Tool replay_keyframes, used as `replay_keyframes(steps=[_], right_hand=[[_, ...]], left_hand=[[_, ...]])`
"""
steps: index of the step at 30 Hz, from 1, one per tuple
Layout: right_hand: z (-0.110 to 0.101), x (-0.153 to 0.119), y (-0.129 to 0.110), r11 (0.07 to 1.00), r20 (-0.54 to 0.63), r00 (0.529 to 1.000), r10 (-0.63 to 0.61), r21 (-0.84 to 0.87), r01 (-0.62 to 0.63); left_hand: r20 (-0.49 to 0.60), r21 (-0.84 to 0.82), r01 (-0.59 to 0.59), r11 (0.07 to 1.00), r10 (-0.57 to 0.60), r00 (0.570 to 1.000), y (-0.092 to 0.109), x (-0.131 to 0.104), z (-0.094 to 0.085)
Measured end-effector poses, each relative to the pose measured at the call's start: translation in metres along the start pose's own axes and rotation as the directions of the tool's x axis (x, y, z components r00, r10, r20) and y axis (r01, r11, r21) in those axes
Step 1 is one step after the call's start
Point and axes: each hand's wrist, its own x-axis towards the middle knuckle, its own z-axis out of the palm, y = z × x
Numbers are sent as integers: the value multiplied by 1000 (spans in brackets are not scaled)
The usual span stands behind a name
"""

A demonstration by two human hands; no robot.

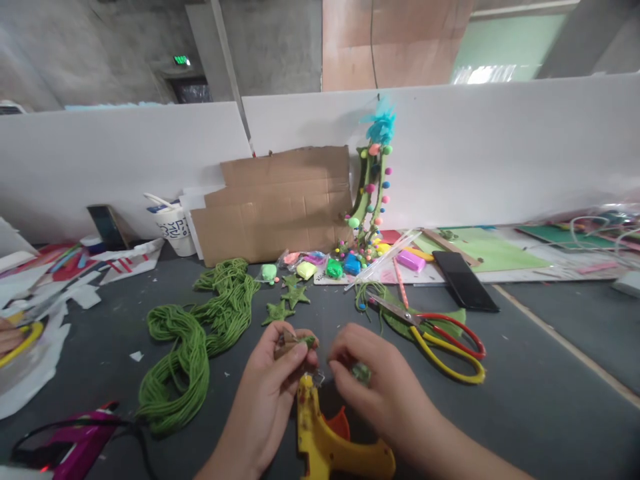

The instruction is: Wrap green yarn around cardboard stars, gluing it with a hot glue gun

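- While the left hand (273, 380) grips it between thumb and fingers, the small green-and-brown piece (306, 341) sits above the worktop (545, 393), at the lower middle of my head view. The fingers cover much of it. Judged risk: uneven pinch pressure could bend or twist it.
- I see the right hand (370, 370) just across from the piece, fingers curled and thumb near the forefinger. I cannot tell whether they grasp anything. A green item (361, 373) shows beneath this hand, mostly hidden; a lowered palm could drag it.
- The yellow glue gun (313, 427) lies between both hands, nozzle end just below the left fingertips. I cannot confirm its temperature. Caution: if hot, a slight downward shift of the left hand could cause a burn.
- To the right, I note the scissors (423, 325), blades apart, resting over green felt (400, 327). A sweeping right forearm could knock the handles.
- Beyond the left hand lie green stars (295, 295); at left, green yarn (173, 390). Loose strands could snag a passing sleeve or cable.
- At lower left, I observe a magenta tool (83, 443) with a red light lit and a black cord (75, 422). A pull on the cord could shift it.
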Motion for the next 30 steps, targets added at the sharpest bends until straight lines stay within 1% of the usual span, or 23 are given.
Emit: replay_keyframes(steps=[2, 3, 4, 5, 6, 8, 10, 12, 14, 16, 18, 21, 22, 24, 26, 28, 30], right_hand=[[-4, 3, -2, 994, 27, 996, 83, 71, -84], [-5, 4, -2, 990, 40, 992, 123, 65, -125], [-5, 3, -1, 989, 46, 988, 147, 25, -149], [-4, 2, 0, 990, 41, 989, 140, -36, -138], [-3, 0, 2, 990, 36, 995, 96, -111, -91], [0, -5, 6, 961, 44, 998, -41, -271, 52], [2, -9, 10, 879, 80, 978, -192, -429, 208], [4, -12, 13, 766, 123, 945, -304, -558, 319], [5, -13, 15, 683, 167, 914, -370, -618, 389], [4, -13, 15, 657, 197, 901, -387, -626, 419], [3, -11, 14, 665, 221, 897, -383, -608, 433], [-2, -8, 10, 690, 256, 888, -382, -560, 458], [-5, -6, 9, 705, 260, 888, -380, -541, 459], [-13, -3, 4, 766, 268, 900, -345, -474, 435], [-22, 1, -1, 861, 276, 928, -249, -375, 343], [-31, 5, -5, 948, 282, 954, -99, -266, 177], [-37, 9, -5, 990, 297, 954, 30, -143, 13]], left_hand=[[-13, 34, -12, 999, 13, 1000, -1, 0, 0], [-18, 39, -15, 999, 16, 1000, -1, 0, 0], [-22, 39, -14, 999, 15, 1000, -2, 0, 0], [-24, 35, -12, 999, 13, 1000, -2, 1, 1], [-27, 30, -9, 1000, 10, 1000, -3, 1, 1], [-39, 20, -5, 1000, 6, 999, -3, 1, 2], [-41, 10, -1, 1000, 1, 999, -3, 0, 3], [-33, 4, 7, 1000, -7, 999, -3, -1, 4], [-18, 9, 13, 1000, -13, 1000, -3, -1, 4], [-15, 32, 11, 999, -11, 1000, -4, 0, 3], [-21, 102, -12, 995, 14, 1000, -4, 1, 2], [-8, 318, -96, 943, 104, 995, -5, 1, 0], [18, 392, -126, 911, 129, 991, -4, 0, 0], [92, 489, -161, 857, 134, 987, -4, -2, 1], [165, 526, -164, 835, 89, 982, -3, -5, 3], [212, 530, -137, 837, 25, 977, -3, -8, 5], [232, 516, -92, 852, -36, 972, -3, -10, 5]])
